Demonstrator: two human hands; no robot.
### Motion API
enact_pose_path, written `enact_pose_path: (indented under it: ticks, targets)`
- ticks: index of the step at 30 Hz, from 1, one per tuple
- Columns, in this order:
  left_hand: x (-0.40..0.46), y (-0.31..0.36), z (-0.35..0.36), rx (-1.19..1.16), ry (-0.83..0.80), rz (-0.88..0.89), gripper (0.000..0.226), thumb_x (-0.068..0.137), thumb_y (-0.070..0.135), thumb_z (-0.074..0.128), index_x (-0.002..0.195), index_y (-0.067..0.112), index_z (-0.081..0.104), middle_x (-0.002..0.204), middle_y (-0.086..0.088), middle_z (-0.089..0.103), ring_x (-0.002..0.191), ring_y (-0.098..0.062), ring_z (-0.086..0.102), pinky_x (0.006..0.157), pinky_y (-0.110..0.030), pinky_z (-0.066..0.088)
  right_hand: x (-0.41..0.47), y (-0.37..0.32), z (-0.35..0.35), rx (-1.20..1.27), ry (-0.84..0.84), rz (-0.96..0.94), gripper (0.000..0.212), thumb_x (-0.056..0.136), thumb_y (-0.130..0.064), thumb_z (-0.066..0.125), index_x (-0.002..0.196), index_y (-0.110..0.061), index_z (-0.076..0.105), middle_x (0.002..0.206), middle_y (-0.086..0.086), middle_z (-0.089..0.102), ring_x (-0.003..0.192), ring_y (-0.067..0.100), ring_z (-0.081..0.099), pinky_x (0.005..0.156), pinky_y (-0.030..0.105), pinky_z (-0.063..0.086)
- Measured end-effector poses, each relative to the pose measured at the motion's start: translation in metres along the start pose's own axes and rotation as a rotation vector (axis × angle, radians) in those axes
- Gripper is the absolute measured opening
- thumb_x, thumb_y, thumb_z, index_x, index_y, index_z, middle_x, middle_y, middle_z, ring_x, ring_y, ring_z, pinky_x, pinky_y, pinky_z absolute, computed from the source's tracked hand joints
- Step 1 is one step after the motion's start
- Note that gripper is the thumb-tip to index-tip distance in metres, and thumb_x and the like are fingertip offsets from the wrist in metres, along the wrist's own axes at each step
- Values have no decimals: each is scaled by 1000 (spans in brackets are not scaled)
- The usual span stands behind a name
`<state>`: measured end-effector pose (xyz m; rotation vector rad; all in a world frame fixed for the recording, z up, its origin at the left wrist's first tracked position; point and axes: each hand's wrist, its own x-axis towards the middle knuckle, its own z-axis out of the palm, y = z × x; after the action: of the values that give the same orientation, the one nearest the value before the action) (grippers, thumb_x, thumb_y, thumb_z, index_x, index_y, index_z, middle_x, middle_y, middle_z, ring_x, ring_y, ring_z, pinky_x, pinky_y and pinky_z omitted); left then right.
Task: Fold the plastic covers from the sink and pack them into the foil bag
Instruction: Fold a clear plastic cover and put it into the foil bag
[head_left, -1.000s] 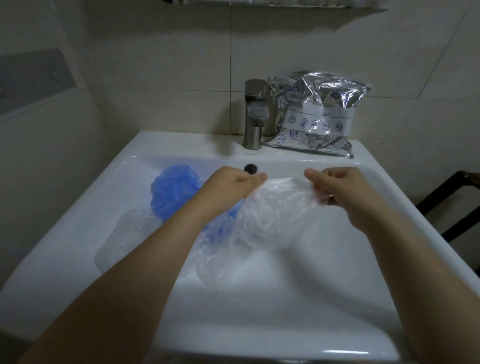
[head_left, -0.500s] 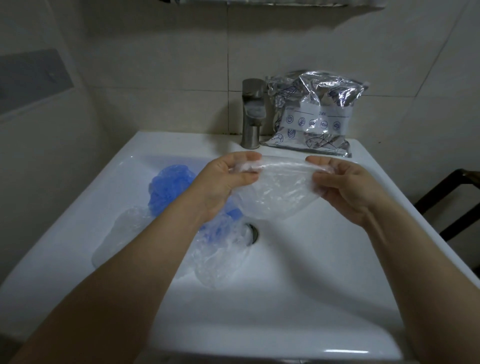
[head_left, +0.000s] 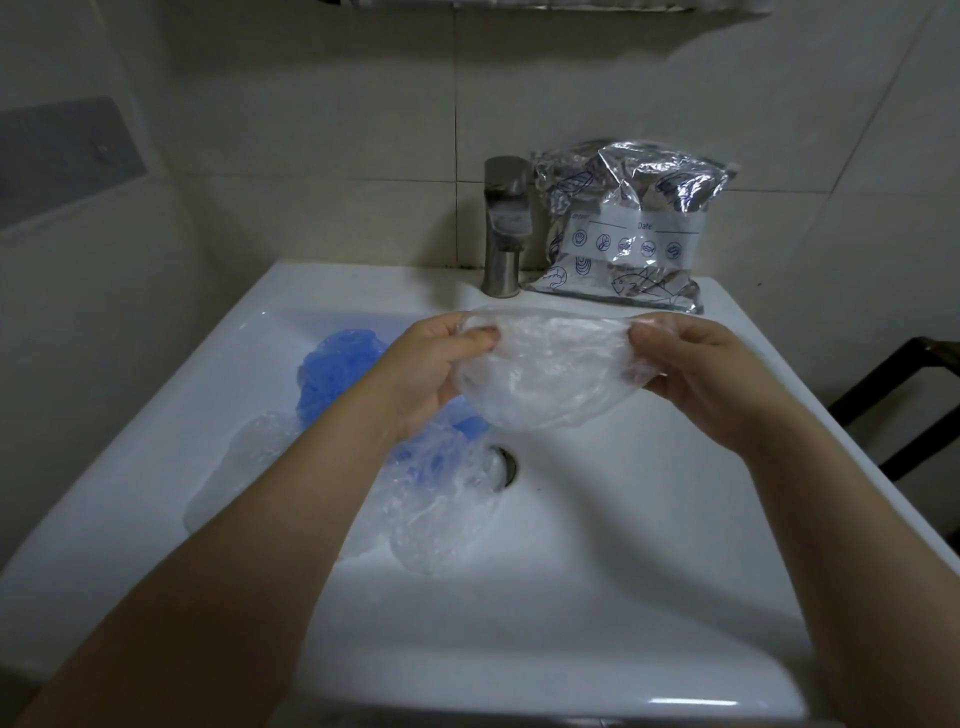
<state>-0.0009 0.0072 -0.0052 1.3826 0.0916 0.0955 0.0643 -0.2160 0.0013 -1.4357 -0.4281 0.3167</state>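
Two hands hold one clear plastic cover (head_left: 545, 374) up over the back part of the sink (head_left: 623, 571) — that is all the head view shows being held. The left hand (head_left: 441, 369) pinches the cover's left edge and the right hand (head_left: 696, 374) pinches its right edge, fingers curled tight on the thin plastic. The cover stretches flat between them and sags down in the middle like a little bowl.

It looks very light, soft and floppy. It is likely slippery too, so the gathered rim is probably the best place to hold, as both hands do now.

More covers lie in the sink bowl near its left side — a blue cover (head_left: 337, 369) and some clear covers (head_left: 441, 499) by the drain (head_left: 506, 465). The foil bag (head_left: 628, 228) stands at the back edge of the sink, just beside the tap (head_left: 506, 223).
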Motion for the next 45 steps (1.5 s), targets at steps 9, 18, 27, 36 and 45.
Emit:
enact_pose_path:
  ticks: [9,18,27,36,45]
  targets:
    - [-10,6,11,106,-118,100,45,87,-13,36,89,20,67,71,12,67,64,-2,65,60,-12,46,0,-4,7,57,69,43,43,87,9,35,63,-15,61,61,-4,62,46,6,50,46,14,44]
    - [-11,-5,21,441,202,153,39,81,29,70,54,14,46,51,5,42,52,-10,39,56,-24,34,0,15,31,-304,258,-27,33,74,-14,76,57,-16,48,63,8,48,59,17,41,56,27,32]
    - [-6,-3,16,228,83,266,37,75,-9,68,76,26,56,88,0,56,83,-16,53,80,-30,48,-1,3,22,-300,198,-167,30,78,9,62,73,-20,57,65,1,48,58,11,38,51,20,30]
    - [-6,-6,14,434,109,243,25,80,-7,65,89,16,66,87,5,64,78,-3,57,78,-14,47,1,5,11,-443,83,-110,24,86,0,59,71,-18,61,78,12,55,70,19,42,62,28,35]
    - [-9,3,3,349,-80,185,15,84,5,63,83,20,65,74,11,65,71,-2,58,74,-20,44,-3,-1,3,83,-114,73,26,75,-16,55,99,-15,63,76,-3,67,67,9,62,68,22,55]
